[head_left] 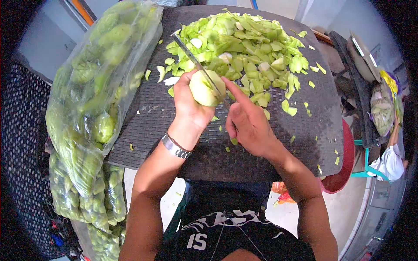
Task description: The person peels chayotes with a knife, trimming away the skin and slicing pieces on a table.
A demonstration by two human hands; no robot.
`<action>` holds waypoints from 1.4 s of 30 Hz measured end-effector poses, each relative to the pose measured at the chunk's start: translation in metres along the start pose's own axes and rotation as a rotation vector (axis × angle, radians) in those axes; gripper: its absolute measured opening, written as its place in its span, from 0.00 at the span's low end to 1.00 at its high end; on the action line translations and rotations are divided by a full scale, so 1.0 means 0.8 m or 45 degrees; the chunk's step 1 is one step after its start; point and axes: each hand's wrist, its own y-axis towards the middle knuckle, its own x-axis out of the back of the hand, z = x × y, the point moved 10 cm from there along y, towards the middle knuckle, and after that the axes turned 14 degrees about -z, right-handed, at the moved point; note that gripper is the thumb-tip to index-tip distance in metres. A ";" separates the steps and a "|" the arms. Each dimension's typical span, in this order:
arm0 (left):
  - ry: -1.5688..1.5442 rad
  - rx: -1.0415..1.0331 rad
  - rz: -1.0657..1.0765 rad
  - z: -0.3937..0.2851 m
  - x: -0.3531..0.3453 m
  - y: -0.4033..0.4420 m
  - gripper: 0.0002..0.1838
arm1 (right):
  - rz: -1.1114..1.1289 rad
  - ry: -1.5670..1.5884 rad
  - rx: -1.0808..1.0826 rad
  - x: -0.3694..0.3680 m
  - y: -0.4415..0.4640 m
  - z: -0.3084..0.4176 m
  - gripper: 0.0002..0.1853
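Observation:
My left hand (189, 102), with a metal watch at the wrist, is wrapped round a peeled pale green vegetable (207, 89) above the dark woven-pattern table (209, 150). A long knife (191, 56) lies slantwise across the vegetable, its blade reaching up to the left. My right hand (250, 124) is closed round the knife's lower end, mostly hiding the handle, with the index finger stretched along toward the vegetable. Just beyond both hands spreads a large heap of green slices and peelings (244, 48).
A clear plastic bag of whole green vegetables (96, 82) lies along the table's left side, with more bags (87, 204) below it. A red tub (342, 161) stands at the right under the table edge. Another person's arm (395, 130) shows at far right.

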 end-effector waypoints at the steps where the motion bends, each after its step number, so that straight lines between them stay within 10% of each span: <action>1: -0.031 0.017 0.004 0.001 -0.001 -0.003 0.16 | 0.002 0.006 -0.016 0.000 0.000 0.000 0.41; 42: -0.079 0.074 0.148 0.012 -0.008 -0.008 0.12 | -0.135 -0.227 0.042 0.003 -0.005 0.005 0.41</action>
